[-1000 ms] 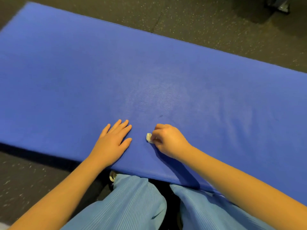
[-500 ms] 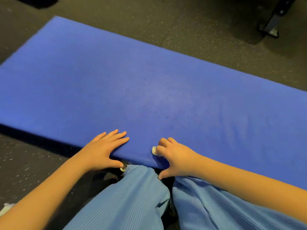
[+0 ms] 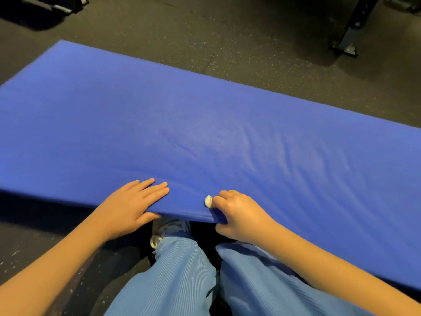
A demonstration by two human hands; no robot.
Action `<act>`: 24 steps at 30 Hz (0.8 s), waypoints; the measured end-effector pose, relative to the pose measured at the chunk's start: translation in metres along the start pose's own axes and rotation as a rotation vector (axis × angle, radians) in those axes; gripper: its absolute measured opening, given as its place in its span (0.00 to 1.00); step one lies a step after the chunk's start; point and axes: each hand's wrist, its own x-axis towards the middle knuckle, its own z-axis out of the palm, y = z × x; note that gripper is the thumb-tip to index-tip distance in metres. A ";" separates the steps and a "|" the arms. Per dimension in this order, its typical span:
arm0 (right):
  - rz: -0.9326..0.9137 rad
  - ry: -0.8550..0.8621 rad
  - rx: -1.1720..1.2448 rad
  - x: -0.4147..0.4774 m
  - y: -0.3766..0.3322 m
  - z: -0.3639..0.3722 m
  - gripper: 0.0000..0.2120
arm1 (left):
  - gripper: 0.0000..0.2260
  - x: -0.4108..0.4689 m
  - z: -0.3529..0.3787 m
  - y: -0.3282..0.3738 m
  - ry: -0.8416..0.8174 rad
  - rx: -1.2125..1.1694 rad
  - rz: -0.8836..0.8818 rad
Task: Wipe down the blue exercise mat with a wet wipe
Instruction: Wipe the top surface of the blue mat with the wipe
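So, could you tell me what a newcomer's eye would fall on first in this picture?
The big blue exercise mat dominates, lying slantwise across the dark speckled floor. At its near edge, the left hand rests flat with straight fingers, while the right hand beside it curls round a small white wet wipe. Light blue ribbed trousers fill the bottom centre.

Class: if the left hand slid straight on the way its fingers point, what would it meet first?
Only bare blue mat: the left hand points up and right, passing beyond the right hand and its wet wipe. The way looks free up to the mat's far edge.
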 end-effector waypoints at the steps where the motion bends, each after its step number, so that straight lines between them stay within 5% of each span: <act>1: 0.005 0.033 0.028 -0.005 0.005 -0.004 0.17 | 0.29 0.007 -0.008 0.003 0.018 -0.009 0.027; 10: 0.262 0.208 0.068 -0.088 0.053 -0.023 0.07 | 0.31 0.064 -0.018 0.083 0.029 -0.091 0.126; 19: 0.264 0.272 0.102 -0.126 0.042 0.001 0.10 | 0.29 0.048 -0.011 0.104 -0.068 -0.136 0.190; 24: 0.258 0.162 0.261 -0.123 0.030 0.026 0.22 | 0.29 0.026 0.005 0.084 -0.118 -0.262 0.151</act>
